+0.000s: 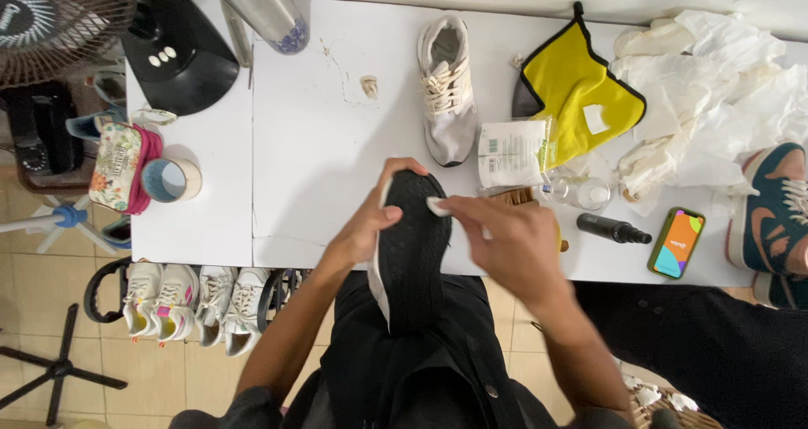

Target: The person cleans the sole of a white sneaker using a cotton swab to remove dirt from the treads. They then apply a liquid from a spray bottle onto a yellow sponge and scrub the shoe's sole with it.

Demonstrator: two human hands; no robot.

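At the table's (320, 143) near edge, the left hand (364, 227) has fingers clamped around the upturned shoe (411, 252), judged light and stiff-soled, best gripped mid-sole, while the right hand (513, 239) pinches a white wipe (438, 207) against its black sole.

The left hand (370, 223) gripped an upturned shoe (410, 248) by its left edge, black sole facing up over the near edge of the white table (311, 143), while the right hand (509, 235) pressed a small white wipe (438, 207) against the sole near its far end. Farther back lay a white sneaker (448, 92), with a yellow cloth (576, 92) and crumpled white paper (715, 84) to its right. A phone (677, 243) and a dark bottle (613, 229) lay right of the hands.
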